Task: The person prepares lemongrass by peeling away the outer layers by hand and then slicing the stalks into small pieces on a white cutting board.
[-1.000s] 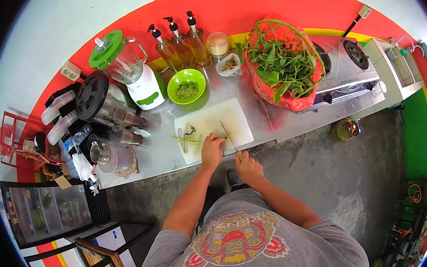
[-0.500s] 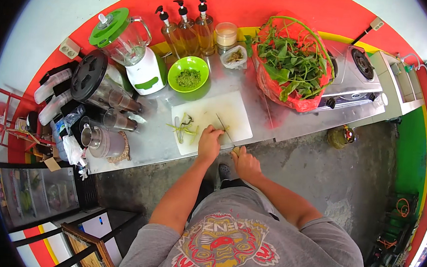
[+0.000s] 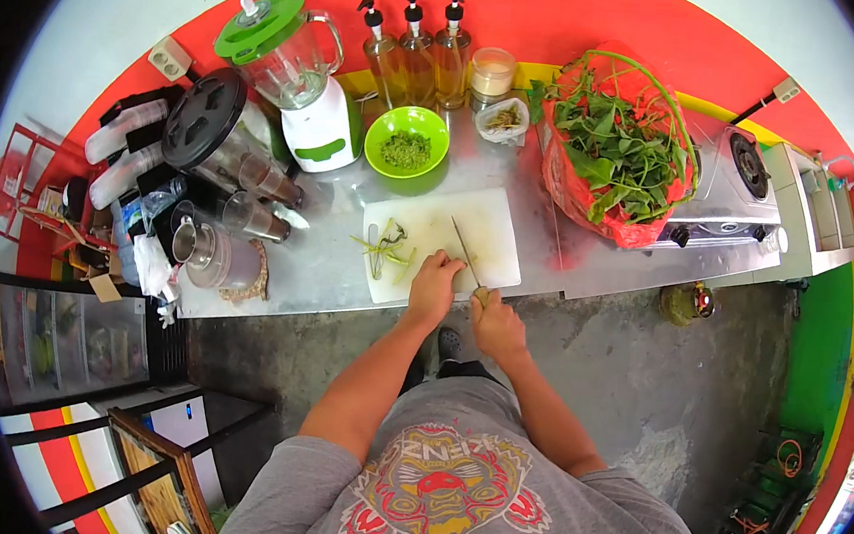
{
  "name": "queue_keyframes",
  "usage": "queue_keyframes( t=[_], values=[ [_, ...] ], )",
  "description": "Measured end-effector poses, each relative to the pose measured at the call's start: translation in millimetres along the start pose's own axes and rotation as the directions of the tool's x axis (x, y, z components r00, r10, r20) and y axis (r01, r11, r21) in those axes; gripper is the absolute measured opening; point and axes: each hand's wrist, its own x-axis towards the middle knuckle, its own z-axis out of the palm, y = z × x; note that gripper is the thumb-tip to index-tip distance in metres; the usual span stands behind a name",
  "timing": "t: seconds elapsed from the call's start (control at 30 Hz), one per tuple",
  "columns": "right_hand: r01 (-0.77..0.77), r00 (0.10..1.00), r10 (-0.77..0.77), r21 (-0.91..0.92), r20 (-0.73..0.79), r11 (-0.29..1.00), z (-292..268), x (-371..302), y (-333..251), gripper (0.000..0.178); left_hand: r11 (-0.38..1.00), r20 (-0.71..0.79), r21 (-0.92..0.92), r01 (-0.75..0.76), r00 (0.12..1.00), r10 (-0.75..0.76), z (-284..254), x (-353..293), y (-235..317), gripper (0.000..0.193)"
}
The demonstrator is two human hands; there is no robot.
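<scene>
My right hand [image 3: 498,327] is closed round the handle of a kitchen knife [image 3: 467,250]. Its blade points away from me over the right half of a white cutting board [image 3: 420,208]. Just left of the blade, my left hand [image 3: 433,286] rests on the board's near edge with fingers bent and pressed together; whatever they hold is hidden beneath them. A small heap of pale green stems [image 3: 384,251] lies on the left part of the board. Behind the board stands a lime-green bowl [image 3: 406,177] with chopped greens [image 3: 406,150] in it.
A red bag [image 3: 561,182] of leafy stems stands right of the board, beside a gas stove [image 3: 752,214]. A blender [image 3: 319,130], pump bottles [image 3: 452,68], a jar [image 3: 492,71] and a small bag [image 3: 503,121] line the back. Metal and plastic cups [image 3: 250,216] crowd the left.
The whole view has shifted, so the counter sits farther right in it. The blade tip lies slightly farther forward over the board. Both hands keep their grip, and the stem heap stays put.
</scene>
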Motion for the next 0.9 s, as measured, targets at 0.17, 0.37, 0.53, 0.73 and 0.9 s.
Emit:
queue_keyframes(
  t=[0.17,0.37,0.53,0.73,0.9],
  values=[
    [-0.035,0.998,0.035,-0.015,0.049,0.999,5.5,-19.1,5.5,0.048,0.999,-0.034,0.019,0.027,0.999,-0.027,2.4,-6.0,-2.0,0.03],
    [-0.003,0.998,0.002,0.017,0.068,1.0,6.8,0.9,4.4,0.046,0.989,-0.024,0.141,-0.045,0.999,0.048,6.0,-10.5,1.4,0.029],
    [-0.01,0.996,0.014,-0.036,0.088,0.999,-5.6,-15.4,-2.4,0.045,0.995,-0.076,0.097,0.022,0.997,-0.014,7.9,-9.3,1.4,0.022],
    [0.007,0.997,-0.004,-0.04,0.076,0.999,0.8,-12.0,2.3,0.046,0.97,-0.04,-0.104,0.22,0.974,-0.225,6.3,8.1,1.5,0.015],
    [-0.038,0.993,0.042,-0.033,0.114,0.999,-5.9,-21.1,-3.6,0.048,0.949,0.037,-0.1,0.3,0.954,-0.298,4.6,20.2,-5.1,0.01]
  ],
)
